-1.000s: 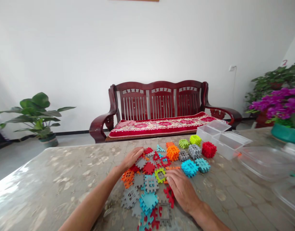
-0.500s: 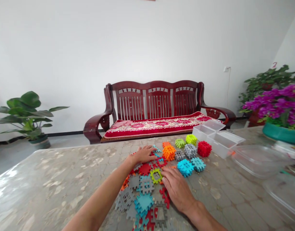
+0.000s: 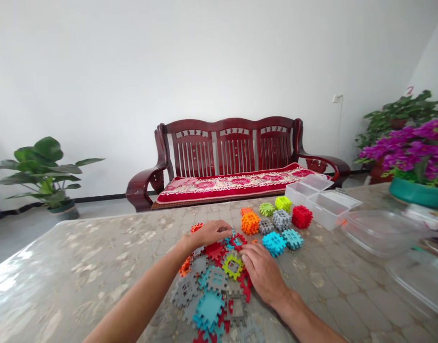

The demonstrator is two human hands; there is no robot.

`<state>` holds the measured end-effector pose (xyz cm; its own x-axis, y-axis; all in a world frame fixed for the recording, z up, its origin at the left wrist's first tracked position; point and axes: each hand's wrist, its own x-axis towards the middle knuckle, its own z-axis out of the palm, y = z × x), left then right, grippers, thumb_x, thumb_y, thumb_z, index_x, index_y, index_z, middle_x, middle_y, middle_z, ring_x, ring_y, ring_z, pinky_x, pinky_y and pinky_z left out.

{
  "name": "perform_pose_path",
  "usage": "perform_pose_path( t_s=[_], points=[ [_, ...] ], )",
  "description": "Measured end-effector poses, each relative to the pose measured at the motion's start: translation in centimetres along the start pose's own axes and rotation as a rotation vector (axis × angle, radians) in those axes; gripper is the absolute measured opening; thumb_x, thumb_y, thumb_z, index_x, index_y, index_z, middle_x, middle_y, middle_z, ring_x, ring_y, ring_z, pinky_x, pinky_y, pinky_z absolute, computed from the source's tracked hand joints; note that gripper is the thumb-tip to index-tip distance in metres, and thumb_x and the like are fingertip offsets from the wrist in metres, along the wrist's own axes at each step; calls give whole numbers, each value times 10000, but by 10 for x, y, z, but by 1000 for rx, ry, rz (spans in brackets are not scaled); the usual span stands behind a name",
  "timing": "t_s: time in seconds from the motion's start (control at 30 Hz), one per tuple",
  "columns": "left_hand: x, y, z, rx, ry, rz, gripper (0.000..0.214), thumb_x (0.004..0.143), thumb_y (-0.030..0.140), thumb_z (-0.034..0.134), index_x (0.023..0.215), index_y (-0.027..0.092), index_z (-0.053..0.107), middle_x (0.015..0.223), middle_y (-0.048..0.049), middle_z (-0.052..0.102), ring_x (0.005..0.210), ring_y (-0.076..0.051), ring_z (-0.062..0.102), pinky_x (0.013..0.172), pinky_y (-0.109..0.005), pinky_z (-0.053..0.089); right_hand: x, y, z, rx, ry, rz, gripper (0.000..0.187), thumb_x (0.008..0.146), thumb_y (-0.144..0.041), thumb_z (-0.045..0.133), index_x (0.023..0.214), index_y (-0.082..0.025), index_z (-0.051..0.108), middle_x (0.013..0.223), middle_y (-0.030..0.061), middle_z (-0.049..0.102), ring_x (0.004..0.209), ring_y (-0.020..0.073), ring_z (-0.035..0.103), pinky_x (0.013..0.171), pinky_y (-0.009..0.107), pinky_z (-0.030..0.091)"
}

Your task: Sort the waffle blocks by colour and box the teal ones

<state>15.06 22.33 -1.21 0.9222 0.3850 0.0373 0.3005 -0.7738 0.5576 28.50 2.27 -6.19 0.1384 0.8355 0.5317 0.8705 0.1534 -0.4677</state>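
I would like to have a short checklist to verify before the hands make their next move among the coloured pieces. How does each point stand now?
1. Left hand at the far part of the loose pieces: ok.
2. Piece held in the left hand: cannot tell, the fingers hide it.
3. Right hand near the lime-green piece: ok.
4. Loose pieces separated by colour: not ok, red, grey and blue lie mixed.
5. Red stack apart from both hands: ok.
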Motion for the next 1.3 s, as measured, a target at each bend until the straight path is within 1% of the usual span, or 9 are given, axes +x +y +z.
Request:
perform_pose_path(
  t_s=[0.1,0.2,0.33,0.43,0.53,0.8,1.0,1.1,1.3],
  points=[
    [-9,-4,-10,-77,106,-55,518,933,563,382,1102,214,727,1144,-25,749,1057,-215,665,998,-303,486,-1,1,0,-29,25,2,302,1017,-239,395,1064,-228,693,1132,60,703,1081,214,607,987,393,464],
    [-31,-26,-23,-4,291,-159,593,954,566,282,1222,222,685,1365,-40,655,1294,-242,556,1157,-363,370,-2,3,1,-46,20,-1,309,1014,-244,396,1069,-231,699,1164,63,695,1111,217,604,1012,405,461],
    [-64,-65,-27,75,256,-304,680,941,633,256,1388,234,577,1506,-40,532,1433,-245,419,1231,-418,254,-2,4,4,-67,17,4,317,1013,-256,397,1081,-227,705,1199,72,687,1145,222,597,1048,424,449],
    [-76,-77,-17,60,198,-368,680,958,621,213,1446,259,517,1544,-33,483,1466,-246,369,1241,-466,214,-2,5,6,-77,2,0,331,1016,-259,387,1071,-222,712,1200,76,687,1148,224,596,1048,426,447],
    [-75,-69,-5,53,174,-370,644,979,572,198,1473,273,483,1577,-29,434,1497,-242,310,1252,-504,150,-1,5,5,-76,-11,-2,341,1023,-261,377,1056,-222,714,1178,70,696,1136,223,602,1037,422,449],
    [-68,-33,7,11,156,-217,594,988,543,262,1433,261,535,1542,-9,489,1480,-204,339,1250,-408,216,-2,9,3,-48,63,6,349,1031,-281,361,1109,-210,693,1180,80,699,1131,217,608,1038,419,461],
    [-65,-28,8,-64,263,-267,636,972,580,256,1433,245,536,1532,-15,501,1423,-220,436,1228,-382,289,-3,11,8,-94,32,-4,342,1021,-270,372,1135,-206,689,1232,89,685,1187,233,588,1082,455,428],
    [-59,-28,9,-36,229,-288,634,969,566,278,1488,252,461,1589,-11,416,1481,-213,344,1251,-405,220,-3,9,7,-117,-12,3,333,1016,-262,383,1120,-205,694,1228,86,689,1176,235,596,1079,458,424],
    [-54,-19,17,-43,200,-274,617,976,543,243,1458,257,501,1556,2,466,1471,-193,361,1249,-373,210,-2,4,2,-106,-3,17,330,1007,-248,387,1126,-202,691,1218,88,690,1163,233,600,1054,436,434]
  ],
)
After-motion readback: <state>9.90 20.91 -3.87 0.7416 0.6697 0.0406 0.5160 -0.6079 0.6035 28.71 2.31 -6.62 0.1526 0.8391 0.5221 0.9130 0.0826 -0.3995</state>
